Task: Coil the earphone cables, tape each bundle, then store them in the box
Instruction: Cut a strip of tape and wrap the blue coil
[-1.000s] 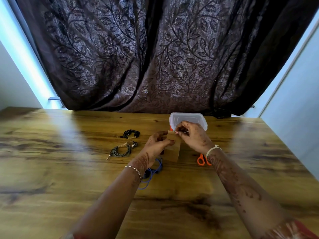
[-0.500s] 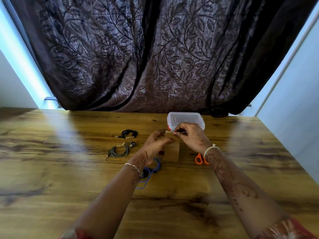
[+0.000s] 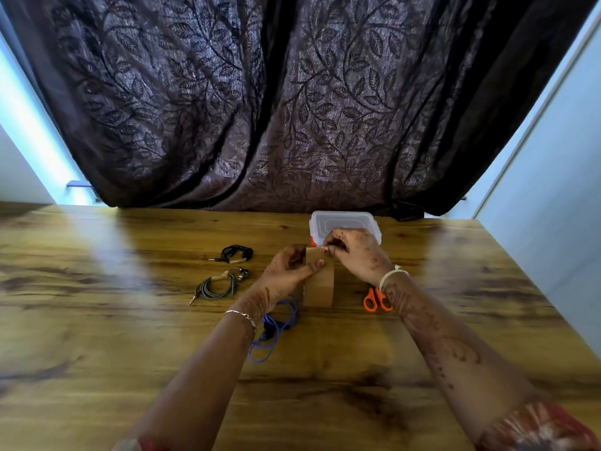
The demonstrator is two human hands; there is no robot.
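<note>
Left hand (image 3: pixel 286 271) curls round brown tape roll (image 3: pixel 320 288), which stands on edge on the wood surface (image 3: pixel 130 336). Right hand (image 3: pixel 354 252) pinches at the roll's top edge. Blue earphone cable (image 3: pixel 276 330) lies loosely looped, partly under the left wrist. Black bundle (image 3: pixel 235 253) and grey bundle (image 3: pixel 218 286) lie coiled well to the left. Clear box (image 3: pixel 344 221) sits just behind the right hand, lid on. Orange scissors (image 3: pixel 374 301) lie under the right wrist.

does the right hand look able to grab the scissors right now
Probably yes: the orange scissors lie on the table right by its wrist, handles showing. But the right hand is pinching the brown tape, so it must let go first.
</note>
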